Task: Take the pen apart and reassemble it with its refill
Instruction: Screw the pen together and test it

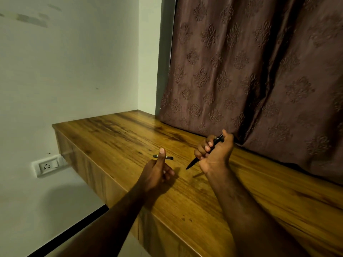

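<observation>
My right hand [213,153] grips a black pen [193,163] above the wooden table [259,197]. Its pointed tip slants down to the left and its clip end sticks out above my fingers near the curtain. To the left, my left hand [157,173] is raised with the thumb up. A short dark pen part [169,157] with pale bands lies crosswise behind the thumb tip and looks pinched between thumb and a hidden finger. The two hands are a short distance apart, and the two pen pieces do not touch.
A patterned brown curtain [250,71] hangs along the table's far edge, just behind my right hand. A white wall with a socket [47,166] lies to the left, beyond the table's left edge. Bare wood stretches in front of both hands.
</observation>
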A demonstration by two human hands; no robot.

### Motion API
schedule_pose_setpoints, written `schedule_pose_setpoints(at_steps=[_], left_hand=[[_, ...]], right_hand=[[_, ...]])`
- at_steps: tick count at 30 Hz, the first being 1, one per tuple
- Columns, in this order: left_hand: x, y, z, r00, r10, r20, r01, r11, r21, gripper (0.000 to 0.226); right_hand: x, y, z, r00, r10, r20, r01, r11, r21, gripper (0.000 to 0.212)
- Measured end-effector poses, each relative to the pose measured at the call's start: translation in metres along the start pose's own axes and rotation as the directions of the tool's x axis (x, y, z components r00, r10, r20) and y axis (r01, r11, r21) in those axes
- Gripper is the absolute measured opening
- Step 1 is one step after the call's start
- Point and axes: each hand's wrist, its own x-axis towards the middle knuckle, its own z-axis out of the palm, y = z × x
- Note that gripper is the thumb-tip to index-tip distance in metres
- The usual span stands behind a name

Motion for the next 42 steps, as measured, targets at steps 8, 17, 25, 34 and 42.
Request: schedule_pose_setpoints(at_steps=[8, 17, 25, 34, 42], left_hand=[[-0.003, 0.002, 0.001, 1.000, 0.000, 0.001, 0.000, 1.000, 0.003, 0.092], [-0.002, 0.001, 0.001, 1.000, -0.007, 0.014, 0.007, 1.000, -0.009, 0.094], [0.001, -0.005, 0.001, 0.999, -0.011, 0.046, 0.012, 1.000, -0.009, 0.094], [-0.002, 0.001, 0.005, 0.993, -0.075, 0.094, 0.073, 0.997, 0.032, 0.098], [-0.004, 0.014, 0.008, 0.944, -0.222, 0.246, 0.269, 0.946, -0.180, 0.105]], right_hand=[[-0.001, 0.003, 0.001, 1.000, -0.004, 0.024, 0.004, 1.000, 0.002, 0.055], [-0.004, 0.008, -0.003, 1.000, -0.023, 0.011, 0.023, 0.999, 0.035, 0.051], [-0.005, 0.009, -0.002, 0.999, -0.043, -0.007, 0.043, 0.999, 0.028, 0.051], [-0.008, 0.015, 0.000, 0.999, -0.005, 0.042, 0.004, 0.999, 0.041, 0.053], [-0.007, 0.016, -0.011, 0.997, 0.051, 0.059, -0.051, 0.999, -0.002, 0.051]])
